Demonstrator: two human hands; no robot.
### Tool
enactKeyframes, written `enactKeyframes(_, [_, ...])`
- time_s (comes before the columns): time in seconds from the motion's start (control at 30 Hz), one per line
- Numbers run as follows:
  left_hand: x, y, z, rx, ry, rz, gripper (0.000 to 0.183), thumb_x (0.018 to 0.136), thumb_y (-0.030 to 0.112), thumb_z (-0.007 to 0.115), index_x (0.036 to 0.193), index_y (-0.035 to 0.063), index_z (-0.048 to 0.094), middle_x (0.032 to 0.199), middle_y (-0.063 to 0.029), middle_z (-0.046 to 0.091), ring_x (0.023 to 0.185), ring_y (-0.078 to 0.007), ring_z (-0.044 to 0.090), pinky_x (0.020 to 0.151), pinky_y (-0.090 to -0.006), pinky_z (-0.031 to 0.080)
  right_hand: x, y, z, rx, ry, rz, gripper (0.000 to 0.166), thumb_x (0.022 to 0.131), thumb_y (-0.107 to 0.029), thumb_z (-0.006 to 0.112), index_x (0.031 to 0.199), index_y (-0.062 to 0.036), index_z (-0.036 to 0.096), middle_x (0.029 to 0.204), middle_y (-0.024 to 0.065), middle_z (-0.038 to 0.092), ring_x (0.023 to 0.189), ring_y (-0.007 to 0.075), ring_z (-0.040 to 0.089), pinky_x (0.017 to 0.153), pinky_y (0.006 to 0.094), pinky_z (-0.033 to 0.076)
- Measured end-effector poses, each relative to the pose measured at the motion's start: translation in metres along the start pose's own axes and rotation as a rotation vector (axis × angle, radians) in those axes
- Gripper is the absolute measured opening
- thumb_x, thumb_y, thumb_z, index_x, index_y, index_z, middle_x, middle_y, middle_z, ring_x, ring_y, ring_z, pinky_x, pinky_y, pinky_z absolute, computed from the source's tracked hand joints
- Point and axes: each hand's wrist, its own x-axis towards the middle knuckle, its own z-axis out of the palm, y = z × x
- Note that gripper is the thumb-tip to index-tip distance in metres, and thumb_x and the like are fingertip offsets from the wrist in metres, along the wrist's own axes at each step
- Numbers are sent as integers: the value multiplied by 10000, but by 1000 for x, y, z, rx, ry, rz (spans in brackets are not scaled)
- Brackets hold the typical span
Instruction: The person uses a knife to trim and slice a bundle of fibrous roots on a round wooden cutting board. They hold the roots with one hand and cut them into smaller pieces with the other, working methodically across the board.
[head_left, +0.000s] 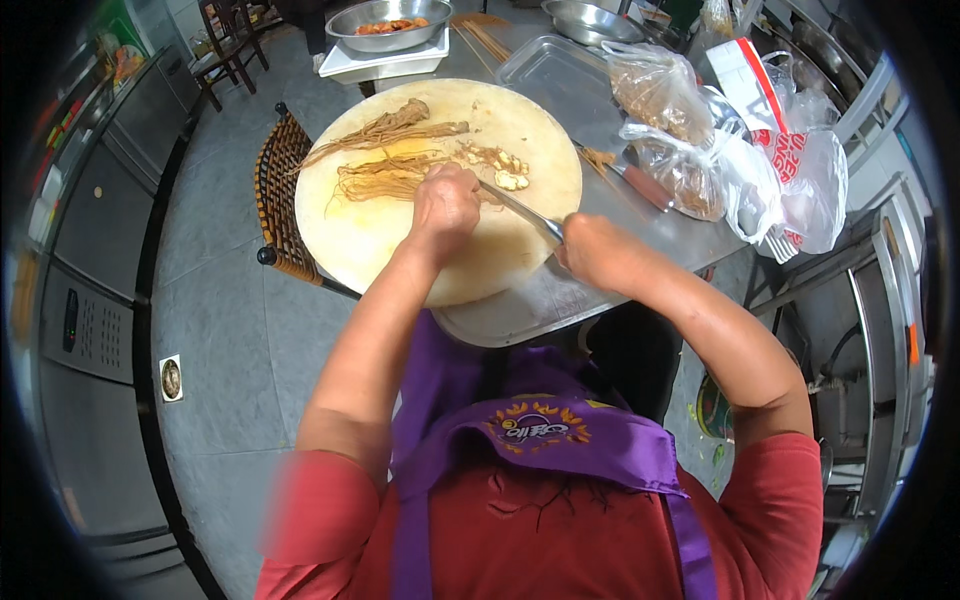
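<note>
On a round cutting board (360, 247), my left hand (448, 201) presses down on a bunch of thin brown roots (382, 180). My right hand (596, 251) grips the handle of a knife (521, 210), whose blade points to the upper left and reaches the roots beside my left fingers. Cut pale pieces (510, 172) lie just right of the bunch. Farther back on the board rests a second bundle of long roots with a thick end (397, 120). How the blade meets the roots is partly hidden by my left hand.
A second knife with a brown handle (648, 187) lies right of the board, beside filled plastic bags (679, 169). A steel bowl of reddish food (390, 37) stands on a white scale (386, 67) behind. A clear tray (555, 60) and a woven chair (277, 195) adjoin the board.
</note>
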Motion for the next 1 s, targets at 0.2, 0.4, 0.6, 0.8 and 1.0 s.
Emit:
enactKeyframes(0.2, [0,-2,3,119,14,-19,23,724,33,610,717,15,622,778,-158,610,803,-342,581,712,-426,483,11,-12,2,49,42,49,250,816,-47,469,953,96,622,981,301,630,957,406,631,828,458,497])
enactKeyframes(0.4, [1,-5,1,58,-35,-59,57,727,15,568,712,25,621,803,-165,606,822,-353,563,718,-435,481,3,-3,-6,-14,-106,25,266,815,-33,459,994,65,630,1017,285,631,972,396,628,828,432,504])
enactKeyframes(0.6, [3,-1,3,72,-2,-67,66,722,0,559,699,25,615,779,-159,604,807,-351,568,716,-429,479,24,-23,-7,22,-47,58,257,819,-38,458,978,56,636,1031,278,632,977,382,632,837,416,507])
enactKeyframes(0.8, [4,-2,-6,17,-59,-109,21,737,33,638,728,23,621,780,-133,614,817,-314,583,748,-392,482,16,-10,1,79,-6,51,263,816,-36,466,994,55,636,1048,279,627,1006,369,627,844,422,502])
enactKeyframes(1.0, [5,-5,4,52,-42,-93,18,730,33,609,720,28,624,790,-147,613,828,-334,570,747,-410,477,23,-15,-9,27,-51,56,269,811,-35,470,1005,61,630,1034,281,630,996,380,628,835,426,503])
